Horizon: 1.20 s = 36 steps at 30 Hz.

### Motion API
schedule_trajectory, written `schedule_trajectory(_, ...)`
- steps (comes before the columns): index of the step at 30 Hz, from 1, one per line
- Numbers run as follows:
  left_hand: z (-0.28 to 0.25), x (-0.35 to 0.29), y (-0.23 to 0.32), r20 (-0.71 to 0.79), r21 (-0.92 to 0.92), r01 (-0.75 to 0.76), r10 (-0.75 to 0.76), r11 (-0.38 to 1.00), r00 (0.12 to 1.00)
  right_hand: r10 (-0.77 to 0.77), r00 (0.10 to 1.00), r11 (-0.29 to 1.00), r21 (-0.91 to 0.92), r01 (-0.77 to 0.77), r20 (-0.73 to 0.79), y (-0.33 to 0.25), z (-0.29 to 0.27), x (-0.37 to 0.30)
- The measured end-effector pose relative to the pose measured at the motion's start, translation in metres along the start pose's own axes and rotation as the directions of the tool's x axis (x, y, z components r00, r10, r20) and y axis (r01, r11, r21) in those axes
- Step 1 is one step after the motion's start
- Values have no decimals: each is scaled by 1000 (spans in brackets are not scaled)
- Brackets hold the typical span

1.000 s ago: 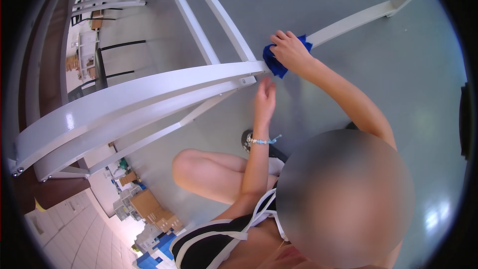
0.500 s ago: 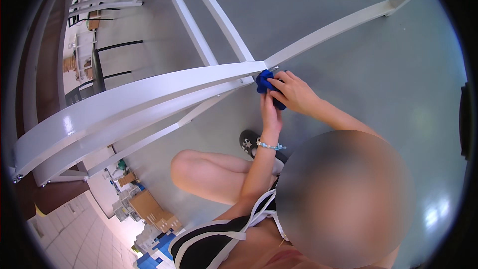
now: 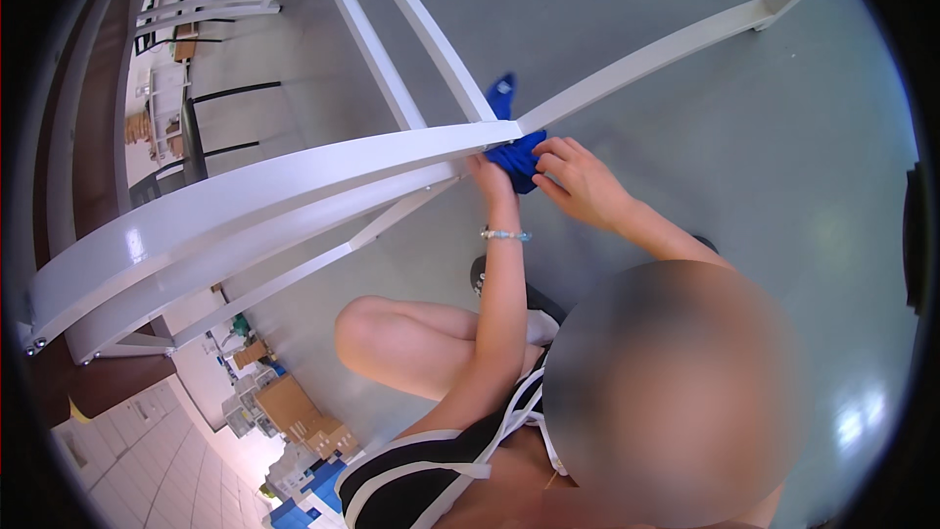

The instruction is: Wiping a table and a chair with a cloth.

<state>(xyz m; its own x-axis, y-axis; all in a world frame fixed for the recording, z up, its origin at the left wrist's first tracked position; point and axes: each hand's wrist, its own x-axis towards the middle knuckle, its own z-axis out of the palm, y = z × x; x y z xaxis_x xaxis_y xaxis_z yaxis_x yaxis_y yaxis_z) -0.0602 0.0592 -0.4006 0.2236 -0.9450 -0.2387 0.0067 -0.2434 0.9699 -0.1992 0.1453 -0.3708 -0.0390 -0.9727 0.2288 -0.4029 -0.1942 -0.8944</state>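
Note:
A blue cloth (image 3: 519, 162) is bunched around the corner joint of a white metal frame (image 3: 392, 149). One end of it, with a small white patch, sticks out beyond the bar. My left hand (image 3: 490, 179), below a beaded bracelet, reaches against the cloth's left side. Its fingers go behind the bar and are hidden. From the right, my right hand (image 3: 585, 186) has bent fingertips at the cloth's edge, gripping the fabric.
White bars run from the joint toward the top, the left and the upper right (image 3: 666, 64). My bent knee (image 3: 367, 338) and a dark shoe (image 3: 479, 276) are below. Cardboard boxes (image 3: 287, 404) stand at the lower left, chairs (image 3: 191, 137) at the far left. Grey floor lies beneath.
My left hand has moved left and up, from under my right hand to beside the bar. The cloth has spread, with one end now showing beyond the joint.

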Motion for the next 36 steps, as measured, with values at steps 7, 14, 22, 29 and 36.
schedule_trajectory(7, -14, 27, -77, 115, 424, -32, -19, 905, 993, 91, 996, 996, -12, -91, 14, 12, -6, -16)
schedule_trajectory(14, -11, -36, -53, 247, 514, 16, -166, 858, 955, 125, 988, 981, -137, -137, -93, 23, -15, -28)
schedule_trajectory(22, 3, -66, -8, 376, 355, 19, -161, 935, 912, 327, 931, 924, 153, -351, 160, 20, -16, -16)
schedule_trajectory(29, 40, -124, 138, 781, 291, -668, 233, 684, 579, 224, 944, 970, -42, -241, -242, 30, -63, 33)
schedule_trajectory(36, 54, -189, 213, 660, -487, -628, 727, 607, 191, -124, 972, 740, -672, -43, -199, 88, -50, 76)
